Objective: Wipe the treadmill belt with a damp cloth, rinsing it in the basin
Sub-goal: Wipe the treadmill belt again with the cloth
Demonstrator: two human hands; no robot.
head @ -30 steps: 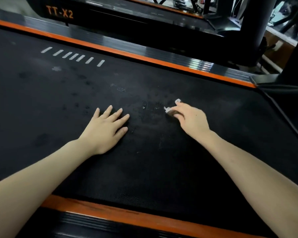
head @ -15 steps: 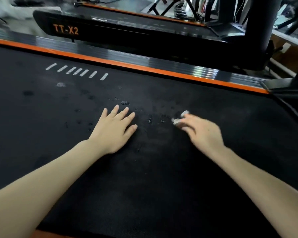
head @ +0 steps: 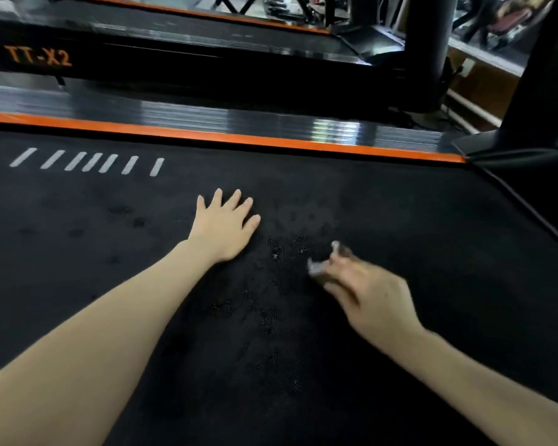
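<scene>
The black treadmill belt point(head: 400, 220) fills most of the view, with dark damp spots between my hands. My left hand point(head: 223, 226) lies flat on the belt, fingers spread and straight. My right hand point(head: 368, 294) is blurred by motion and pinches a small pale object point(head: 319, 265) against the belt; only two light bits of it stick out past the fingers, and I cannot tell whether it is a cloth. No basin is in view.
An orange stripe point(head: 271, 141) and a glossy black side rail point(head: 239, 119) border the belt's far edge. Beyond stands another treadmill marked TT-X2 point(head: 39, 56). Dark uprights point(head: 429, 43) rise at the right. White dashes point(head: 87, 162) mark the belt.
My right hand has slid back toward me over the belt with the small object. The left hand has stayed flat in place. The camera has tilted up.
</scene>
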